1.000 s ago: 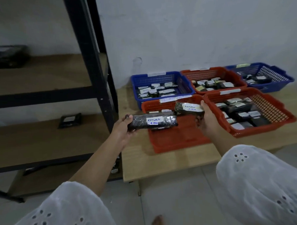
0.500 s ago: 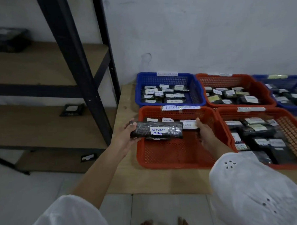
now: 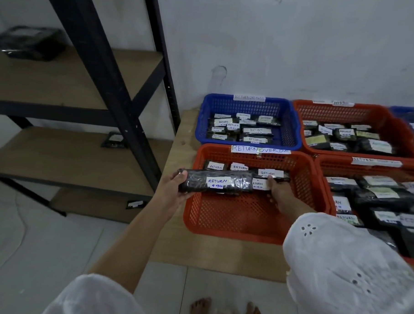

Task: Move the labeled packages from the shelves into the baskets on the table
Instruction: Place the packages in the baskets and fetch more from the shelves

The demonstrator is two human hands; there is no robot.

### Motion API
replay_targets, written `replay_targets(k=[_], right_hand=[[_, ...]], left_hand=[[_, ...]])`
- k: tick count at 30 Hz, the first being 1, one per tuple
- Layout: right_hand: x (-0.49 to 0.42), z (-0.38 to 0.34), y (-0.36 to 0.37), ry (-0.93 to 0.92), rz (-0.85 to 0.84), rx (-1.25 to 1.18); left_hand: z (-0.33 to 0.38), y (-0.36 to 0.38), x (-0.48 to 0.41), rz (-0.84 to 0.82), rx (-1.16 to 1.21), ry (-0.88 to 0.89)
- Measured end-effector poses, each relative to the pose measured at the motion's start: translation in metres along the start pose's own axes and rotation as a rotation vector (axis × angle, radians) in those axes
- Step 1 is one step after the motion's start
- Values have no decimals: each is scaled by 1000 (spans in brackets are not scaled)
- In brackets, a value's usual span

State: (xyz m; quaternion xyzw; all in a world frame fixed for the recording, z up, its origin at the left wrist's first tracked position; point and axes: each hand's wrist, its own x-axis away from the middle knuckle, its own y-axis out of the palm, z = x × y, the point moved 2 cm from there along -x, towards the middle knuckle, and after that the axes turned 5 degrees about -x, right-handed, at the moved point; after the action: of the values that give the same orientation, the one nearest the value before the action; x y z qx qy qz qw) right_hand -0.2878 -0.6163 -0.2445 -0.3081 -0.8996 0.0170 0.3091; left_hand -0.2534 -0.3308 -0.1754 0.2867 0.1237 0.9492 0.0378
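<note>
My left hand point(image 3: 173, 188) grips the left end of a long black package point(image 3: 216, 182) with a white "RETURN" label, held level over the left rim of the near red basket point(image 3: 222, 228). My right hand point(image 3: 280, 195) is down inside that basket, thumb on top of a second black labeled package point(image 3: 275, 173) that lies against others at the basket's back. Both sleeves are white.
A blue basket point(image 3: 295, 127) and further red baskets point(image 3: 392, 122) with several labeled packages stand on the wooden table point(image 3: 197, 251). The black-framed shelf unit point(image 3: 123, 101) at left holds a small package point(image 3: 114, 141), a dark bundle point(image 3: 28, 42) and a low package point(image 3: 134, 204).
My right hand has lowered its package from above the basket's rim down into the red basket. My left hand's long package has moved a little closer over the basket's left rim.
</note>
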Motion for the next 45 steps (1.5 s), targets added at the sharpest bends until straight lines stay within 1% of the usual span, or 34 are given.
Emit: replay_targets(k=[3,6,11,14,19,21,22,25,27,29,30,32,33,34,35,36,38,40,42,45], right_hand=[[4,-1,-2,-8,23,4],[11,-3,-6,18,30,-73],[35,-15,-6,-36,-174,-193],[46,-20,-4,-69,-182,-210],[55,-9,-5,14,-186,-166],[58,-4,-3,-9,-185,-207],[60,-3,0,-33,-229,-250],[69,-5,6,-61,-462,-364],[73,-8,6,-57,-551,-413],[75,-10,4,-53,-552,-407],[75,-9,3,-47,-535,-377],[73,-5,0,-20,-499,-311],[72,-2,-3,-2,-478,-276],[72,2,-5,19,-454,-232],[71,6,-7,40,-432,-178],[71,10,-9,62,-412,-127],[69,18,-6,109,-378,-73],[66,24,2,152,-335,-77],[62,29,9,175,-296,-101],[59,34,13,173,-297,-120]], left_hand=[[-1,1,-3,-16,-13,-13],[-2,3,-5,-38,-34,-3],[-1,5,-10,-99,-39,14],[1,12,-10,-118,-79,22],[6,15,-8,-147,-106,12],[8,14,-8,-156,-118,2],[9,14,-9,-157,-122,-4],[9,17,-10,-156,-121,-15],[6,22,-8,-160,-149,-2],[3,26,-6,-163,-230,52],[1,26,-6,-143,-339,128],[0,20,-11,-45,-744,408],[0,16,-14,40,-950,541],[0,12,-16,126,-1089,627],[-1,8,-19,190,-1161,645],[-4,5,-22,220,-1187,605],[-14,2,-25,206,-1148,480],[-25,1,-25,181,-1131,398],[-33,1,-24,176,-1157,385],[-37,2,-22,187,-1146,440]])
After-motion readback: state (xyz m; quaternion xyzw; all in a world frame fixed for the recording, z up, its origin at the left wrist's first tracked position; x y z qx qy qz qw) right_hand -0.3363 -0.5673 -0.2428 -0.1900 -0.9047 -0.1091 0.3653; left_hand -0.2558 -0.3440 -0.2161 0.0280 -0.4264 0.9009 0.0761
